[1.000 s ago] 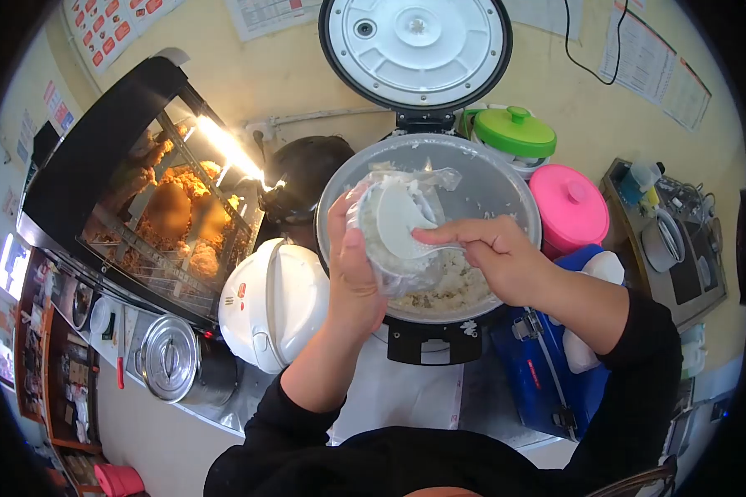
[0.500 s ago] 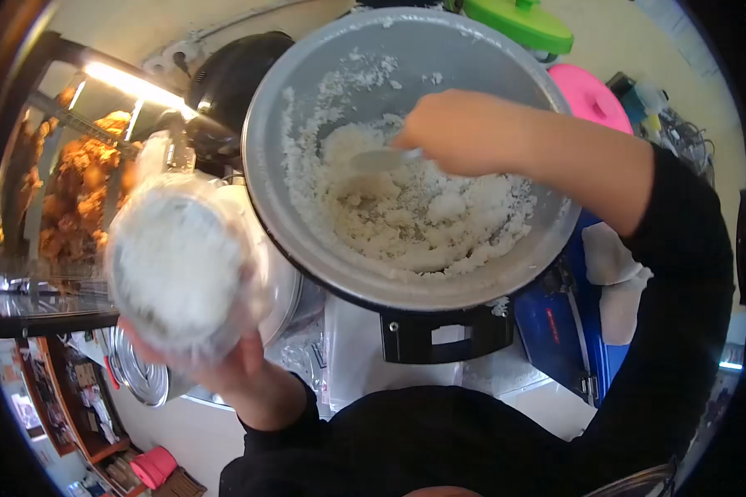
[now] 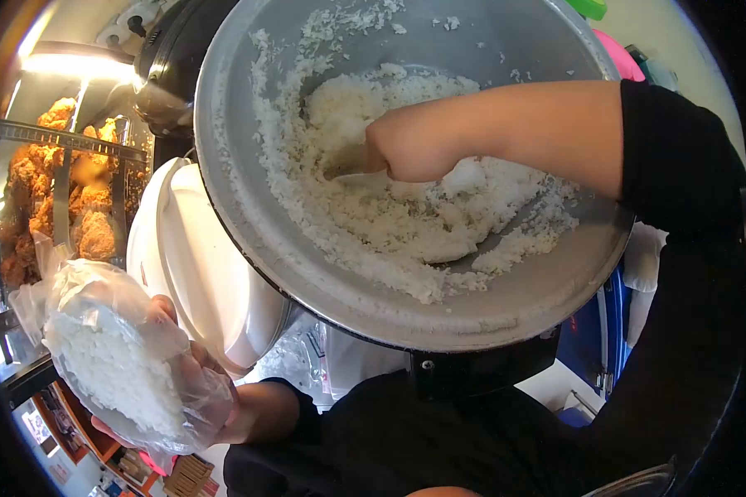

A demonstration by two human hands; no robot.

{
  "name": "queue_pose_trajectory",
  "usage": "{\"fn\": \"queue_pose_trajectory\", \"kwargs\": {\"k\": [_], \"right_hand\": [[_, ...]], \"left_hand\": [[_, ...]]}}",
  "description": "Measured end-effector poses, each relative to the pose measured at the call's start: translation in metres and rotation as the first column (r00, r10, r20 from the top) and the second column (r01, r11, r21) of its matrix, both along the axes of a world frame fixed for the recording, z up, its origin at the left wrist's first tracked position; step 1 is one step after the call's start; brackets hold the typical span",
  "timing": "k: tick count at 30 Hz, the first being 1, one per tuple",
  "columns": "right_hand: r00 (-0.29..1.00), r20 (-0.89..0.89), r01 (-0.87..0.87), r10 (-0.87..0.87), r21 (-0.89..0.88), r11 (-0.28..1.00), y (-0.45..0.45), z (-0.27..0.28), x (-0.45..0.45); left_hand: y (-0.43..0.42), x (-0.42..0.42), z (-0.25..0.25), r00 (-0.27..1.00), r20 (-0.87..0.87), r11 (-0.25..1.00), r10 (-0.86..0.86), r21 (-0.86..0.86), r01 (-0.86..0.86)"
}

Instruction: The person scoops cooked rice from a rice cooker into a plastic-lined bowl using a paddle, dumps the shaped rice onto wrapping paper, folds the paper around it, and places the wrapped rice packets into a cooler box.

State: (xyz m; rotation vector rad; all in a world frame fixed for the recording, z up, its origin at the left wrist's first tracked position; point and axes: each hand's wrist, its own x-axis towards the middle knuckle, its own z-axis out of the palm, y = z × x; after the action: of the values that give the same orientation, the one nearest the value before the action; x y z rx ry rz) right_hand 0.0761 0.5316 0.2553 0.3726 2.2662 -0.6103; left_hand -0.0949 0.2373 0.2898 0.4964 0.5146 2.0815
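Observation:
My left hand [image 3: 239, 412] is closed round a clear plastic bag of rice [image 3: 128, 369], which is rounded like a bowl and tilted so that the packed white rice faces me. Inside the large grey metal pot [image 3: 572, 265], my right hand [image 3: 419, 142] makes a fist round a rice paddle [image 3: 350, 162]. The paddle's pale blade is pushed into the cooked rice [image 3: 389, 228], and its handle is hidden by my fingers. Rice lies heaped over the pot's bottom and sticks to its wall.
Left of the pot stands a white rounded appliance or lid [image 3: 199, 257]. Fried chicken [image 3: 95, 195] sits in a lit display case at the far left. A black rounded appliance [image 3: 178, 66] is behind. A pink lid [image 3: 620, 56] and a blue box [image 3: 584, 340] are at the right.
My left hand has lowered the bag of rice and moved it left. My right hand has pushed the paddle deeper into the rice. The camera view has shifted, and the pot appears larger.

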Motion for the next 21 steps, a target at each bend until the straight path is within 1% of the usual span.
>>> {"fn": "queue_pose_trajectory", "kwargs": {"k": [1, 2, 4, 6, 7, 10, 12, 13, 14, 16, 18, 20, 21], "right_hand": [[0.998, 0.059, 0.037, -0.034, -0.066, 0.997, 0.005, -0.001, -0.001], [0.991, 0.067, 0.122, -0.113, -0.16, 0.98, 0.008, -0.002, 0.002], [0.959, 0.098, 0.285, -0.267, -0.338, 0.897, 0.012, -0.005, 0.01], [0.984, 0.167, 0.103, -0.054, -0.299, 0.949, 0.024, -0.006, 0.005], [0.977, 0.206, 0.008, 0.053, -0.284, 0.959, 0.026, -0.004, 0.004], [0.978, 0.194, -0.022, 0.08, -0.284, 0.959, 0.024, 0.004, 0.016], [0.993, 0.105, -0.031, 0.059, -0.248, 0.968, 0.032, 0.02, 0.031], [0.997, 0.056, -0.034, 0.048, -0.229, 0.973, 0.035, 0.032, 0.04], [0.999, 0.028, 0.041, -0.036, -0.222, 0.974, 0.039, 0.048, 0.047], [0.98, -0.035, 0.186, -0.197, -0.216, 0.959, 0.044, 0.079, 0.069], [0.927, -0.163, 0.312, -0.337, -0.163, 0.936, 0.042, 0.112, 0.098], [0.835, -0.327, 0.42, -0.442, -0.14, 0.897, 0.036, 0.137, 0.129], [0.771, -0.418, 0.464, -0.48, -0.146, 0.874, 0.031, 0.146, 0.146]], "left_hand": [[0.0, 0.0, 0.001, 1.0, -0.002, 1.0, -0.002, -0.003, 0.002], [0.0, 0.002, 0.002, 1.0, -0.01, 1.0, 0.0, -0.007, 0.0], [0.001, 0.005, 0.003, 1.0, -0.024, 1.0, -0.001, -0.021, 0.001], [0.001, 0.01, 0.005, 0.999, -0.037, 1.0, 0.002, -0.027, -0.003], [0.0, 0.013, 0.007, 0.999, -0.044, 0.999, 0.004, -0.031, -0.006], [0.001, 0.023, 0.012, 0.996, -0.079, 0.998, 0.03, -0.058, -0.034], [0.004, 0.033, 0.016, 0.991, -0.119, 0.994, 0.065, -0.083, -0.075], [0.01, 0.041, 0.018, 0.981, -0.163, 0.986, 0.105, -0.111, -0.124], [0.016, 0.051, 0.021, 0.966, -0.206, 0.971, 0.158, -0.144, -0.19], [0.04, 0.075, 0.027, 0.868, -0.381, 0.866, 0.32, -0.254, -0.431], [0.053, 0.086, 0.034, 0.853, -0.39, 0.836, 0.346, -0.285, -0.469], [0.061, 0.091, 0.036, 0.938, -0.242, 0.917, 0.246, -0.254, -0.306], [0.066, 0.093, 0.04, 0.945, -0.306, 0.926, 0.119, -0.308, -0.216]]}}
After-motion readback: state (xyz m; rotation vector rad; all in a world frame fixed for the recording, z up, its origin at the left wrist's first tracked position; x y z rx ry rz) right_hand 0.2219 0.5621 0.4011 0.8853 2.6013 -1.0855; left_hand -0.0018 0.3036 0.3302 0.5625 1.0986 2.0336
